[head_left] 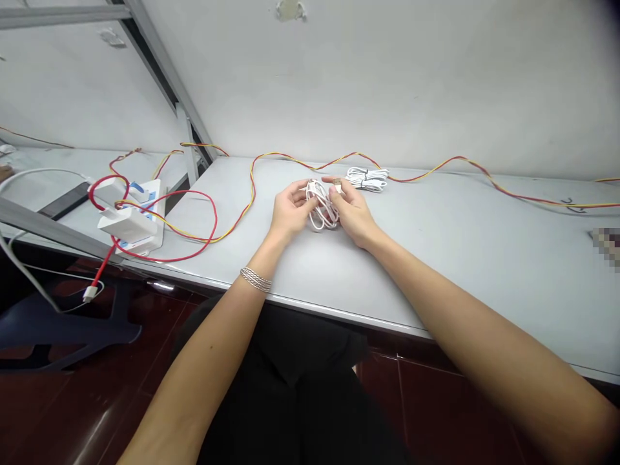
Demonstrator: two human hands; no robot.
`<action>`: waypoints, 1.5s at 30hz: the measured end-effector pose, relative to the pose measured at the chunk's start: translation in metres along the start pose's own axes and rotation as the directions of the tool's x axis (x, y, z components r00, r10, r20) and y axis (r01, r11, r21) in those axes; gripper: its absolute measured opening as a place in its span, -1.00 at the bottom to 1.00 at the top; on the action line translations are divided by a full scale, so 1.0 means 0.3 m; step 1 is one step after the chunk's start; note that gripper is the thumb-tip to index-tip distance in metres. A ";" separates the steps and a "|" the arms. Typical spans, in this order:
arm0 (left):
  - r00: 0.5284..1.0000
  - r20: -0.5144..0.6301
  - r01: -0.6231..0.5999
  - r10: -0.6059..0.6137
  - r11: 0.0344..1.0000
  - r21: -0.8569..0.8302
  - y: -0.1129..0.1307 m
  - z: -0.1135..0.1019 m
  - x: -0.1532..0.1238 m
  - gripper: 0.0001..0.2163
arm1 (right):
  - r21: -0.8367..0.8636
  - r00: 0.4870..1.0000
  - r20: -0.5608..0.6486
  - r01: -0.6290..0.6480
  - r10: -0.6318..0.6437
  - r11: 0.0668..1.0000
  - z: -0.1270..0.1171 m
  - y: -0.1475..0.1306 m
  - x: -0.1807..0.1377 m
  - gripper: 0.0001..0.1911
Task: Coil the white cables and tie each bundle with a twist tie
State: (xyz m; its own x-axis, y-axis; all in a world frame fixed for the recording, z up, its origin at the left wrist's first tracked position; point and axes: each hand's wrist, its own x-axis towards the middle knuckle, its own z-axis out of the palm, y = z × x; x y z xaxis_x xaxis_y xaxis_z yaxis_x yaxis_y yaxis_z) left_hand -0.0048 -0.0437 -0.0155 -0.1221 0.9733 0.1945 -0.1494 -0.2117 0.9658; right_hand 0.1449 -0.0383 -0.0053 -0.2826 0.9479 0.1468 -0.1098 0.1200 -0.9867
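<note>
A loosely coiled white cable (321,208) is held between both hands over the grey table (436,258). My left hand (289,210), with a silver bracelet on its wrist, grips the coil's left side with curled fingers. My right hand (352,208) closes on the coil's right side and pinches the cable's plug end between thumb and forefinger. A second white cable (367,179), bundled and tied, lies on the table just behind my right hand.
A twisted red-and-yellow wire (436,166) snakes along the back of the table by the wall. At the left sit a white power strip (145,213) with white adapters (126,224) and a red cable (203,239). A dark chair (58,323) stands below.
</note>
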 end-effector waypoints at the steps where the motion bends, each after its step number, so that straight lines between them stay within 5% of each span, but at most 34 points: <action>1: 1.000 0.003 -0.005 0.005 1.000 0.003 -0.002 -0.002 0.001 -0.69 | -0.032 1.000 0.001 0.020 -0.020 0.999 0.001 0.002 -0.002 -0.45; 6: 0.999 0.033 -0.013 0.013 1.000 -0.015 -0.002 -0.006 0.000 -0.67 | -0.035 0.994 0.081 0.073 -0.070 0.997 0.003 0.003 -0.010 -0.49; 13: 0.994 0.113 0.022 -0.012 0.996 -0.083 0.031 -0.005 -0.010 -0.81 | 0.057 0.998 0.014 -0.065 0.064 0.996 -0.006 -0.006 -0.001 -0.46; 23: 0.997 -0.055 0.056 -0.060 0.995 -0.081 0.027 0.010 -0.002 -0.93 | 0.183 0.992 -0.043 -0.113 0.123 0.977 -0.006 0.021 0.014 -0.35; 30: 0.995 -0.092 0.026 -0.029 0.999 -0.033 0.004 -0.001 0.009 -0.87 | 0.111 0.994 -0.085 -0.065 0.074 0.992 0.001 0.013 0.009 -0.38; 45: 0.989 0.066 0.144 -0.135 0.978 -0.153 0.031 -0.007 -0.002 -0.84 | 0.062 1.000 0.001 -0.011 0.011 0.998 -0.009 0.045 0.017 -0.32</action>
State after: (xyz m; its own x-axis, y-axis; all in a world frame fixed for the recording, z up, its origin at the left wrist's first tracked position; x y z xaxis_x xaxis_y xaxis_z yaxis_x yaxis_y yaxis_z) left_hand -0.0083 -0.0465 -0.0070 -0.0355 0.9967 0.0730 -0.3135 -0.0804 0.9462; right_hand 0.1446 -0.0310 -0.0182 -0.2846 0.9490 0.1361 -0.1659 0.0911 -0.9819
